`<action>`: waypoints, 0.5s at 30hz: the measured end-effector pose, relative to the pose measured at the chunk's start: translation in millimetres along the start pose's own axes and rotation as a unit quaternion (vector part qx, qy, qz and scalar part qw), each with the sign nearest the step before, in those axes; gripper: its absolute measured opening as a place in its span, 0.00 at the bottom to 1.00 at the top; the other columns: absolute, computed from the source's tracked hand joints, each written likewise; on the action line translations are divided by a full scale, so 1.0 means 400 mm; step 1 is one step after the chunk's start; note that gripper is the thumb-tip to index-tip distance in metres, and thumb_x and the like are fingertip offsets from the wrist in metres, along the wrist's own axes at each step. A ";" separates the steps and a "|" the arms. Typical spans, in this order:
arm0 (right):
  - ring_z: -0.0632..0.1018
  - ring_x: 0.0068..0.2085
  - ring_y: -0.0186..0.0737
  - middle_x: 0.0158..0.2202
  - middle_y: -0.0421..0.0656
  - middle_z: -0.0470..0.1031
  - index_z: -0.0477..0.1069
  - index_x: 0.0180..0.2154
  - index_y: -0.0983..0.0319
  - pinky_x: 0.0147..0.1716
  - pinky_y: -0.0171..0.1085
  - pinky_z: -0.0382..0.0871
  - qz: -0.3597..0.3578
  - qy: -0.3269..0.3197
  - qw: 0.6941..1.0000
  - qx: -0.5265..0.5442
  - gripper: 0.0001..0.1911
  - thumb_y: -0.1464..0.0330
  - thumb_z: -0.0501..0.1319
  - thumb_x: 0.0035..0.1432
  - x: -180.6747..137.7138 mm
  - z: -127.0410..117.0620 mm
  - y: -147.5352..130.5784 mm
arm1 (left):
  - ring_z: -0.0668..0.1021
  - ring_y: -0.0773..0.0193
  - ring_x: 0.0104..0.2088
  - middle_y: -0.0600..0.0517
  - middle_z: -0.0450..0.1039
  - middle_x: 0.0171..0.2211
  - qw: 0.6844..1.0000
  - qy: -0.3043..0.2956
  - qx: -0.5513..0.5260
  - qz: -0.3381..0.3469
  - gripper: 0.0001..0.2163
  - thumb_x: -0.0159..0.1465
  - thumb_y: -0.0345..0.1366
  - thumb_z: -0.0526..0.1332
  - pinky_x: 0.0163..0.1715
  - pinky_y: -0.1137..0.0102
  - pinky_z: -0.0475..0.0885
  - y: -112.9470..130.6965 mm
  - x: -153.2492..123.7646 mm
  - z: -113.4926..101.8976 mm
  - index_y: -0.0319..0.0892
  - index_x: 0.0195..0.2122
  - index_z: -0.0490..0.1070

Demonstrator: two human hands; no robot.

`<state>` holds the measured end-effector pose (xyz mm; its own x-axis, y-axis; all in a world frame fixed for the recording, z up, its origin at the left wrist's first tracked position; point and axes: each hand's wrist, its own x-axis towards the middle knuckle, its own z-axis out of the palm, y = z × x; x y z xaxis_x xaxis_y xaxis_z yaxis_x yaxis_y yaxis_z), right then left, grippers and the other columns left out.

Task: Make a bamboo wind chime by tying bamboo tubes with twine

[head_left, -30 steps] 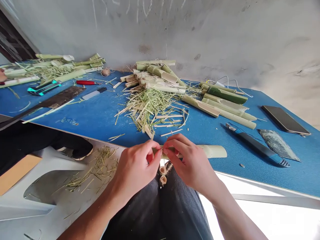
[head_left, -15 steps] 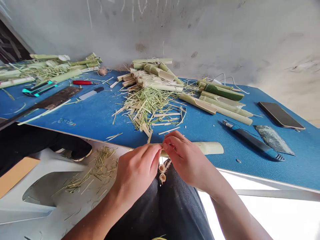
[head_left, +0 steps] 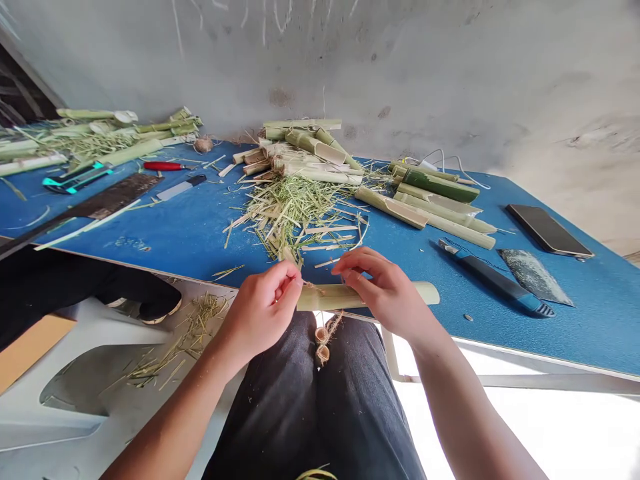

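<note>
A split bamboo piece [head_left: 337,297] lies across the table's near edge, between my two hands. Brown twine [head_left: 316,289] runs over its top toward the fingertips of my left hand [head_left: 267,308], which is closed in a pinch on it. My right hand [head_left: 387,293] is held over the right part of the bamboo, thumb and fingers drawn together; whatever they grip is too small to make out. Below the bamboo, two small bamboo rings [head_left: 323,352] hang on frayed twine in front of my legs.
Bamboo shavings [head_left: 295,203] and stacked bamboo pieces [head_left: 315,150] lie ahead. On the right are a utility knife [head_left: 493,277], a dark flat slab [head_left: 535,275] and a phone [head_left: 549,230]. To the left lie a cleaver [head_left: 125,195], a small knife [head_left: 181,188] and a red-handled tool [head_left: 164,166].
My hands were together over the bamboo and have moved apart, the left one leftward and the right one rightward. The middle of the bamboo and the twine on it now show.
</note>
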<state>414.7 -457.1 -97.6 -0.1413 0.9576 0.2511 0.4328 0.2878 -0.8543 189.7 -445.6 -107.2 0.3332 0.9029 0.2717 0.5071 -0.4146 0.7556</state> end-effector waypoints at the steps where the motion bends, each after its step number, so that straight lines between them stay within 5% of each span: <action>1: 0.79 0.42 0.40 0.45 0.45 0.78 0.78 0.40 0.59 0.35 0.36 0.71 0.009 0.022 1.000 0.010 0.09 0.67 0.59 0.67 0.000 -0.003 0.006 | 0.68 0.69 0.23 0.59 0.67 0.22 1.000 -0.025 -0.004 -0.012 0.13 0.72 0.40 0.55 0.26 0.72 0.60 -0.004 0.005 -0.009 0.43 0.31 0.69; 5: 0.77 0.40 0.38 0.44 0.44 0.78 0.77 0.43 0.59 0.29 0.34 0.69 0.021 0.033 0.999 0.026 0.08 0.64 0.62 0.68 -0.005 -0.001 0.008 | 0.68 0.68 0.26 0.58 0.66 0.24 0.996 -0.078 -0.030 -0.029 0.15 0.74 0.44 0.53 0.28 0.72 0.60 -0.011 0.009 -0.024 0.43 0.33 0.68; 11: 0.79 0.42 0.37 0.45 0.43 0.79 0.81 0.46 0.57 0.37 0.35 0.74 -0.139 -0.018 0.990 -0.016 0.08 0.63 0.71 0.66 -0.015 0.039 -0.001 | 0.69 0.68 0.27 0.58 0.68 0.25 0.996 -0.072 -0.044 0.004 0.14 0.75 0.43 0.54 0.28 0.72 0.60 0.006 0.010 -0.009 0.43 0.36 0.70; 15: 0.80 0.40 0.37 0.41 0.42 0.80 0.82 0.43 0.58 0.38 0.34 0.74 -0.167 0.012 0.986 -0.012 0.05 0.66 0.72 0.65 -0.016 0.053 0.009 | 0.70 0.69 0.26 0.59 0.69 0.25 0.996 -0.070 -0.040 0.036 0.12 0.76 0.41 0.54 0.28 0.72 0.60 0.019 0.014 -0.006 0.43 0.36 0.70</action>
<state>398.4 -462.5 -111.8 -0.2583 0.8090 0.5280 0.3867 0.5874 -0.7109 193.6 -443.5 -98.4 0.4770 0.8442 0.2446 0.4157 -0.4619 0.7835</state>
